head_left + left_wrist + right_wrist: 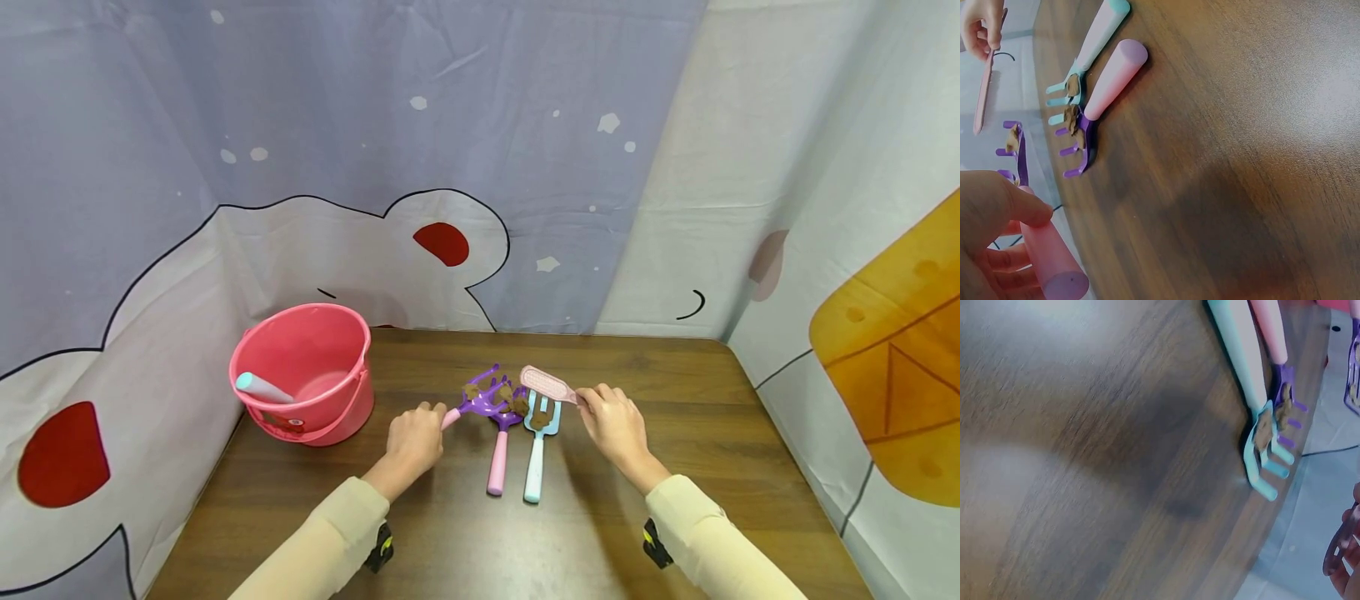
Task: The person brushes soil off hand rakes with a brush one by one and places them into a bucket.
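In the head view my left hand (416,437) grips the pink handle (1050,250) of a purple toy hand rake (477,406), raised over the table with brown clumps on its tines. My right hand (617,427) pinches a small pale pink brush (546,383) by its handle end, bristle side up toward the head camera. Between the hands lie a second purple rake with a pink handle (497,467) and a light blue fork with a white handle (534,471). Brown clumps (1263,430) cling to both of their heads. The raised rake overlaps the lying one in the head view.
A pink bucket (352,417) stands at the table's back left, with a white and mint handle (264,388) sticking up inside. The wooden table (675,508) ends at a patterned cloth (525,167) behind and on both sides.
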Demonstrator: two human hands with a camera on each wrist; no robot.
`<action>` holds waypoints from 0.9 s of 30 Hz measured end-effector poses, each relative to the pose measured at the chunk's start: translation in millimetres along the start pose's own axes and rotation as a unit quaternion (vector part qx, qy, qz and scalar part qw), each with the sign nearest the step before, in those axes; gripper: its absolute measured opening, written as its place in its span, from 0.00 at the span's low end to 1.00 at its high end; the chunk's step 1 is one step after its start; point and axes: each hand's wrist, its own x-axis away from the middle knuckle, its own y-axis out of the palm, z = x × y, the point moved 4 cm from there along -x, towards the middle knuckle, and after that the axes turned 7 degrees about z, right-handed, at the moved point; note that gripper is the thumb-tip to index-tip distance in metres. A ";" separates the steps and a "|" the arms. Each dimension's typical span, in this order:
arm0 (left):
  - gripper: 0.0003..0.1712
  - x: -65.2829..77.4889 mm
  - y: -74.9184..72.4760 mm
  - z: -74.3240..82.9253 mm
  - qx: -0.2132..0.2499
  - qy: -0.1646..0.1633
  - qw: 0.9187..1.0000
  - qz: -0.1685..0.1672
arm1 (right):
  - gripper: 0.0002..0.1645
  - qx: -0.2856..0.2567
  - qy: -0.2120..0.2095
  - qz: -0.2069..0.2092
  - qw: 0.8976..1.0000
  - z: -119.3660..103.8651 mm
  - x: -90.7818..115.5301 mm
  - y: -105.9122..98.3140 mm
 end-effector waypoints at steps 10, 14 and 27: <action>0.13 0.7 -0.7 -1.8 0.004 0.000 1.000 0.011 | 0.14 -0.041 -0.041 0.000 0.998 -37.3 -5.5 7.5; 0.14 0.1 -2.2 -0.3 0.004 0.002 1.000 0.015 | 0.15 -0.056 -0.068 -0.013 0.996 -56.8 -6.4 14.7; 0.14 3.0 -8.9 -14.1 0.000 -0.014 1.000 0.012 | 0.13 -0.057 -0.064 -0.034 0.996 -73.7 -9.0 27.8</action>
